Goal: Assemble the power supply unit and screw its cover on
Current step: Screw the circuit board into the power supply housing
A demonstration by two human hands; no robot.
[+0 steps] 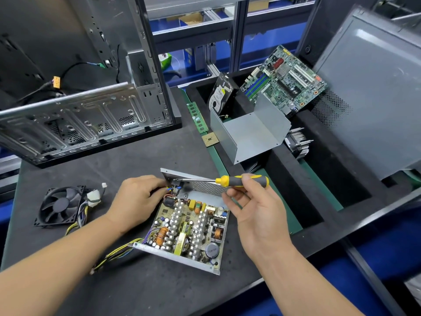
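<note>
Open power supply unit [191, 226] on tabletop [141, 156], circuit board bare; left hand [136, 197] curled at its rear-wall socket, right hand [248, 201] pinching screwdriver [241, 180], tip on that wall, likely fastening it; beyond, cover [250, 128] across foam tray [319, 179] awaiting fetching, beside motherboard [287, 80].

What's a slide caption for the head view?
Right hand drives a screwdriver into the open power supply, left hand steadying it.
</note>
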